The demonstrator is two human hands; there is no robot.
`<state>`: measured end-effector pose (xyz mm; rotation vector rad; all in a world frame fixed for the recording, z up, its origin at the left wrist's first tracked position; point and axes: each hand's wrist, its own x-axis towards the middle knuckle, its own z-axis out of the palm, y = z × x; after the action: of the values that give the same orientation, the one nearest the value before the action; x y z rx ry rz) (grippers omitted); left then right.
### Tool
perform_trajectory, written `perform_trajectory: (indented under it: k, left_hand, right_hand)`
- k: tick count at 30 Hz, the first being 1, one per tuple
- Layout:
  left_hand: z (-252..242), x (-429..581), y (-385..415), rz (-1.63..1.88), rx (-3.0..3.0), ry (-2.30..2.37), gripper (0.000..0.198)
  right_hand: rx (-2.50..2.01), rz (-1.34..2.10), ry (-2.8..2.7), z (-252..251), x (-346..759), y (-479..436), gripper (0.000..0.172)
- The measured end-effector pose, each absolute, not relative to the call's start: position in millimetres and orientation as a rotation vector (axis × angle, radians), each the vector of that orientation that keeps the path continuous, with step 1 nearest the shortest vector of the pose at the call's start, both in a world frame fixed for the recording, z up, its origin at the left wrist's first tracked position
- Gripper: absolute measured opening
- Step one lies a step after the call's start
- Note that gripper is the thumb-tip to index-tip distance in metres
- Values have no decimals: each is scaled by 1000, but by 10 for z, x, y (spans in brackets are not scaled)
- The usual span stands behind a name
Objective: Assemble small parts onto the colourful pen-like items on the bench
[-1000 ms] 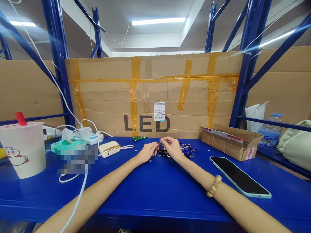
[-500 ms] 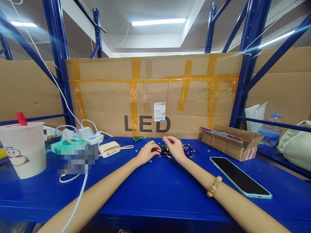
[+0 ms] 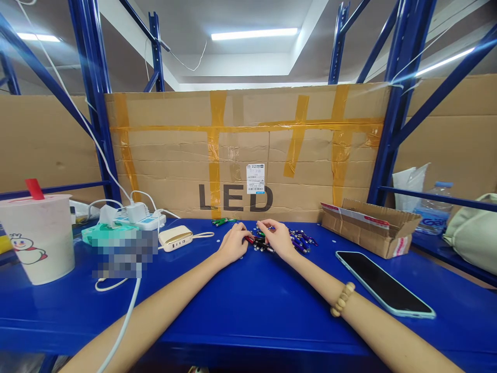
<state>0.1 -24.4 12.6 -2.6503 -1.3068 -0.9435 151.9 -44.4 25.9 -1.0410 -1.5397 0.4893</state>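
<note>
On the blue shelf top (image 3: pixel 248 300), my left hand (image 3: pixel 234 245) is closed, its fingertips on a small shiny red piece (image 3: pixel 250 240). My right hand (image 3: pixel 277 239) is curled with fingertips together over the middle of a pile; whatever it pinches is hidden. Between the hands lie black pieces (image 3: pixel 265 247) with silvery ends. Several blue and purple pieces (image 3: pixel 303 240) spread just right of my right hand. Behind my left hand rests a small group of green pieces (image 3: pixel 223 221). The exact kind of these slim pieces is too small to tell.
An open cardboard box (image 3: pixel 373 230) and a phone (image 3: pixel 384 282) lie to the right. On the left are a cream power bank (image 3: pixel 175 238), a power strip (image 3: pixel 149 223) with cables and a paper cup (image 3: pixel 39 243). A cardboard sheet (image 3: pixel 174 155) stands behind.
My right fingertips have shifted slightly left and down over the pile. My left hand stays in nearly the same place, on the red piece.
</note>
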Motion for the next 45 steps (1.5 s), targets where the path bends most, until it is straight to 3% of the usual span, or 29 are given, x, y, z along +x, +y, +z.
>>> perform_trajectory:
  k: [5, 12, 17, 23, 32, 45]
  left_hand:
    - [154, 17, -296, -912, -2691, -1363, 25]
    - [113, 4, -262, -915, -2919, -1105, 24]
    - [61, 22, -164, -1175, -3004, -1045, 26]
    - [90, -48, -82, -1539, -2689, -1386, 28]
    - [102, -19, -168, -992, -2398, -1640, 26]
    - [61, -35, -145, -578, -2370, -1971, 47]
  right_hand:
    - [-1047, 479, -1598, 232, 1516, -429, 35]
    - [-1009, 445, -1663, 217, 1512, -421, 34]
    - [-1025, 320, -1762, 218, 1515, -430, 31]
    - [-1054, 174, -1851, 205, 1524, -422, 27]
    - [-1131, 1, -2331, 243, 1484, -543, 13]
    - [-1608, -176, -2139, 242, 1529, -497, 16]
